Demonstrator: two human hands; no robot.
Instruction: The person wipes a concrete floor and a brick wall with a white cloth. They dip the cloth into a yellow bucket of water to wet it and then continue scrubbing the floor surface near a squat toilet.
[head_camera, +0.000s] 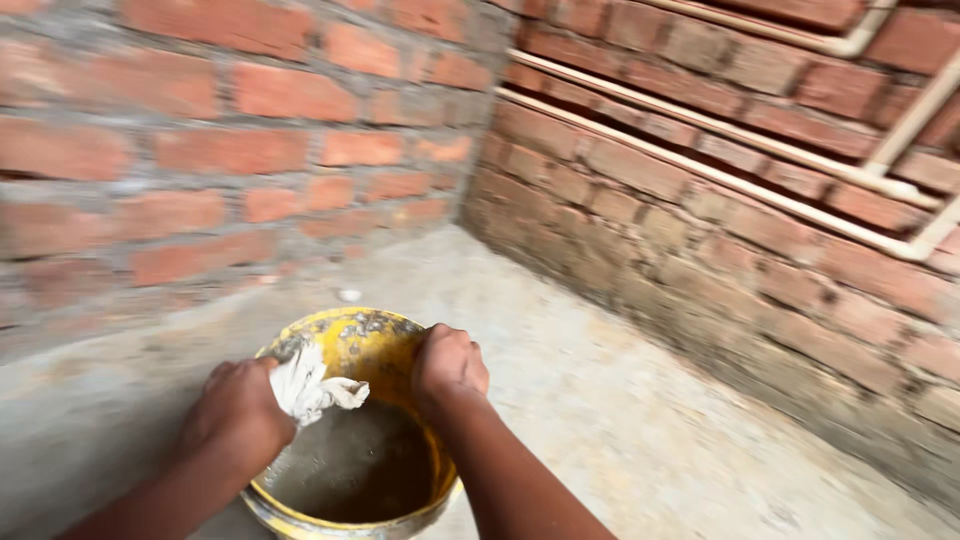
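Tightly closed grips (238, 412) (449, 365): rag (312, 385), bucket rim (345, 318).

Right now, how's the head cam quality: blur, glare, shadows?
Head view: motion blur smears the brick walls and floor; left hand, cloth, right hand and yellow bucket are soft yet readable; light is even and diffuse, no glare, bucket interior dim.

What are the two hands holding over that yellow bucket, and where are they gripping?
The left hand clutches a crumpled white cloth by its bunched end. The right hand grips the yellow bucket at its far rim.
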